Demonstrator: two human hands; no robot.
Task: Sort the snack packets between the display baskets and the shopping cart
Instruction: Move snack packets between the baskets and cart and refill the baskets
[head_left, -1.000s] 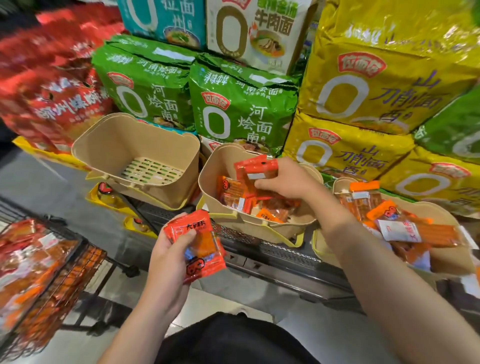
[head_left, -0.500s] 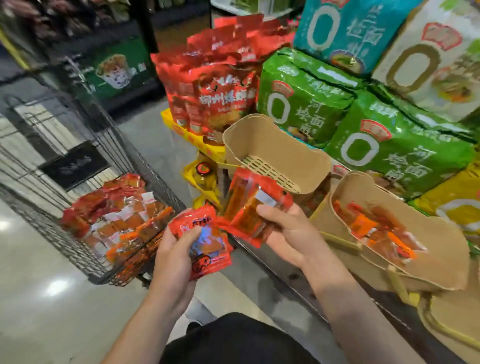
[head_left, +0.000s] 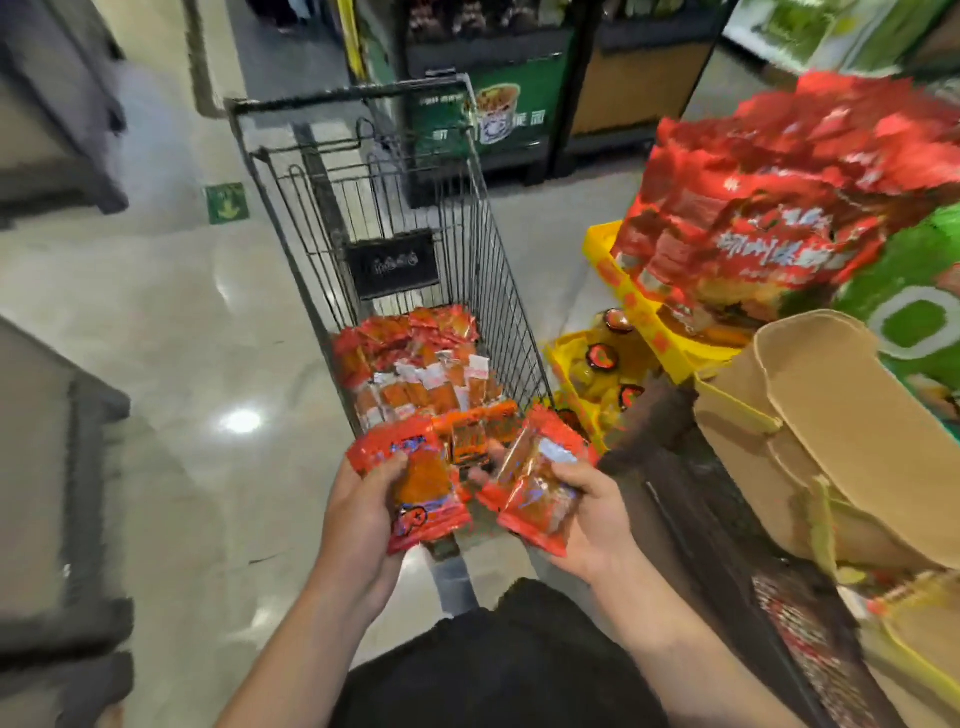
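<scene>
Both hands are out in front of the body, side by side but not touching, each clamped on a red snack packet. The left hand (head_left: 363, 514) grips the left packet (head_left: 421, 488) with its thumb across the top corner and fingers behind, so the packet's long axis runs from the near end by the palm away and slightly left. The right hand (head_left: 587, 514) pinches the right packet (head_left: 540, 493) from its right edge, and that packet tilts with its far end leaning away and to the right. The two packets nearly meet between the hands. Directly ahead of both, and just beyond the packets' far ends, stands the shopping cart (head_left: 498, 291), its wire basket running lengthwise away from the hands, with a heap of snack packets (head_left: 415, 364) lying on its floor at the near end. The hands sit about level on either side of the cart's centre line, so neither is clearly nearer; a short forward reach from either should bring its packet over the heap. The tan display basket (head_left: 810, 415) lies off to the right of the right hand, well apart from the left, beside the red bags (head_left: 779, 218) stacked beyond it.
</scene>
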